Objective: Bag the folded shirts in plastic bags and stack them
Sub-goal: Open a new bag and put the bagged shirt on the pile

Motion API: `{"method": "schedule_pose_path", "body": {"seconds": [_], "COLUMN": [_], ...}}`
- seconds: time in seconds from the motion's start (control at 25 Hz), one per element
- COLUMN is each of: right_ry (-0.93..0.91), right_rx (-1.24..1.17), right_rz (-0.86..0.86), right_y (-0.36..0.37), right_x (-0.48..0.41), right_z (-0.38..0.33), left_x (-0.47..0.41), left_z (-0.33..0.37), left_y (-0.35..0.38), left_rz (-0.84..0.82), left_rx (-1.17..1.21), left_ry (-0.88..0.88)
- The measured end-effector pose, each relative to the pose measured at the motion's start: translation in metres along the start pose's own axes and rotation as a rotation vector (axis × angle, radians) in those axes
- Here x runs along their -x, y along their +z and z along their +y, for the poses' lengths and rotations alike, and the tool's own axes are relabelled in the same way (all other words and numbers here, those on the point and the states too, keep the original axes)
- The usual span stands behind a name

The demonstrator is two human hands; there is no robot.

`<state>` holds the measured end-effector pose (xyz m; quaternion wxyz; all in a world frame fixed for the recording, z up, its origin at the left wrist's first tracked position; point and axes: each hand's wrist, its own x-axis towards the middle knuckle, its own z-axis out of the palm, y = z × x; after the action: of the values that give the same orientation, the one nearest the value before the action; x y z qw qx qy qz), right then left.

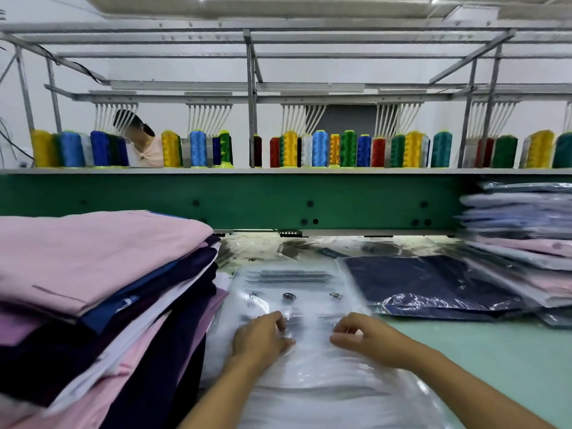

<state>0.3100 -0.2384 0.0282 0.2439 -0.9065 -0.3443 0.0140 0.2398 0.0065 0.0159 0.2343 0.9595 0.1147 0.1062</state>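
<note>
Two hands pinch a clear plastic bag [297,283] in the middle of the table [495,366].
The left hand [263,335] and the right hand [359,339] each curl their fingers and hold the bag's thin top. A tall pile of folded shirts [93,261] crowds the bag's left edge. A bagged dark blue shirt [433,283] lies just beside its right edge, and a stack of bagged shirts [520,243] sits farther right. Bare table shows at the near right. A green machine bar [247,199] and thread spools [318,148] stand far behind.
</note>
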Motion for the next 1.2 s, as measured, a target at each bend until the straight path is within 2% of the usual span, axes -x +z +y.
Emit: {"method": "schedule_pose_path", "body": {"seconds": [0.16, 0.28, 0.36, 0.4, 0.48, 0.6, 0.72, 0.8, 1.0, 1.2], "right_ry": [0.011, 0.027, 0.033, 0.034, 0.034, 0.008, -0.022, -0.037, -0.079, -0.081], "right_rx": [0.110, -0.025, -0.133, -0.158, -0.153, -0.107, -0.071, -0.032, 0.020, -0.045], "right_rz": [0.099, 0.255, 0.311, 0.320, 0.324, 0.353, 0.331, 0.301, 0.290, 0.298], "right_y": [-0.007, -0.010, -0.014, -0.015, -0.016, -0.019, -0.023, -0.024, -0.022, -0.022], "right_x": [-0.006, -0.011, -0.010, -0.009, -0.006, -0.001, 0.005, 0.008, 0.013, 0.015], "right_z": [0.012, 0.010, 0.009, 0.009, 0.005, 0.001, -0.005, -0.012, -0.032, -0.037], "left_x": [-0.002, -0.002, 0.003, 0.007, 0.015, 0.021, 0.022, 0.026, 0.037, 0.039], "left_z": [-0.009, -0.010, 0.000, 0.005, 0.013, 0.019, 0.027, 0.031, 0.050, 0.060], "left_y": [0.008, 0.010, 0.009, 0.009, 0.011, 0.022, 0.024, 0.024, 0.022, 0.025], "left_rz": [0.168, 0.364, 0.516, 0.517, 0.365, 0.183, 0.169, 0.209, 0.450, 0.573], "left_rx": [0.003, -0.186, -0.147, -0.077, -0.011, -0.202, -0.220, -0.192, 0.027, -0.011], "left_ry": [0.088, 0.172, 0.309, 0.386, 0.481, 0.488, 0.463, 0.488, 0.646, 0.684]}}
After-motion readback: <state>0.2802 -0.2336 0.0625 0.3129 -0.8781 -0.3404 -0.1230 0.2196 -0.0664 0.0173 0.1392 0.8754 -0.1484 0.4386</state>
